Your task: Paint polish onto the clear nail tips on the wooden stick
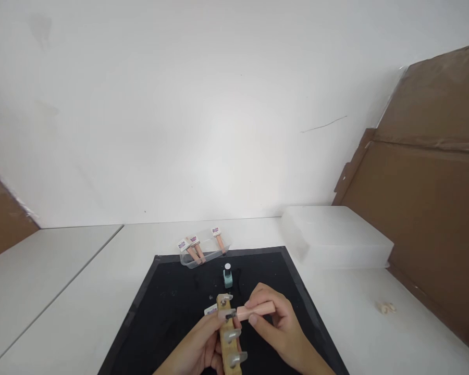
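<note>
My left hand [206,341] is wrapped around a narrow wooden bar [227,348] that carries several clear, curved nail tips [232,335]. Between the thumb and fingers of my right hand [272,325] is a pink cylindrical stick [257,311], lying nearly level. Its dark end reaches a nail tip [225,314] near the far end of the bar; whether they touch I cannot tell. A small mint-green nail polish bottle [227,279] with a dark and white cap stands just beyond the bar. Partly behind my left hand, a white label [210,310] shows.
A black mat [168,297] lies under my hands on the white table [74,291]. At its far edge, a clear tray [211,257] holds three pink sticks with white tags. To the right are a translucent white box [336,234], a small beige curled piece [386,307] and a cardboard panel [426,208].
</note>
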`<state>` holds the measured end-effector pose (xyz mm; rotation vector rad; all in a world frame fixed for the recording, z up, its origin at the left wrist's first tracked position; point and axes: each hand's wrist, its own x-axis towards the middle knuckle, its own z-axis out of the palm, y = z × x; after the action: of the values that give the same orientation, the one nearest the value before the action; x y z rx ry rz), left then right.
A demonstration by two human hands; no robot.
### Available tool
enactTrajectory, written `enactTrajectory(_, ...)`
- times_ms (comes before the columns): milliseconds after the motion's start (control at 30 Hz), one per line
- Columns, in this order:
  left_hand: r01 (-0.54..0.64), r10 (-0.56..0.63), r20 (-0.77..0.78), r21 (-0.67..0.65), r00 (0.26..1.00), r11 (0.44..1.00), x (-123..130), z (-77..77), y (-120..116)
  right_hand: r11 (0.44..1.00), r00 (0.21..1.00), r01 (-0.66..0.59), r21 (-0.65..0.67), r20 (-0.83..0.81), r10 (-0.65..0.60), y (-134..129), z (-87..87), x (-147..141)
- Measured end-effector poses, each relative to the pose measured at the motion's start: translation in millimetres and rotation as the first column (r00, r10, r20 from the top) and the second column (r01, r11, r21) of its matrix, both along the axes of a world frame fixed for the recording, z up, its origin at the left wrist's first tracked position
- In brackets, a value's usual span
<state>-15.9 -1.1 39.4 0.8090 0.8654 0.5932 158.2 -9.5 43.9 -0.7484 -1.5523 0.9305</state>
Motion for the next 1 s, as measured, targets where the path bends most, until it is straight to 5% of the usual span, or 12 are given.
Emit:
enactTrajectory(433, 0.015, -0.013, 0.066, -0.028, 0.998, 0.999, -5, 0.6, -2, 0.997, 0.994, 0.078, -0.024, -0.074, -0.080, 1, 4.8, -1)
enactTrajectory(1000, 0.118, -0.117, 0.015, -0.034, 0.993, 0.992, -11, -3.2, -5, 0.947, 0.901, 0.067, -0.315, -0.388, -0.193, 8, -10.4, -5)
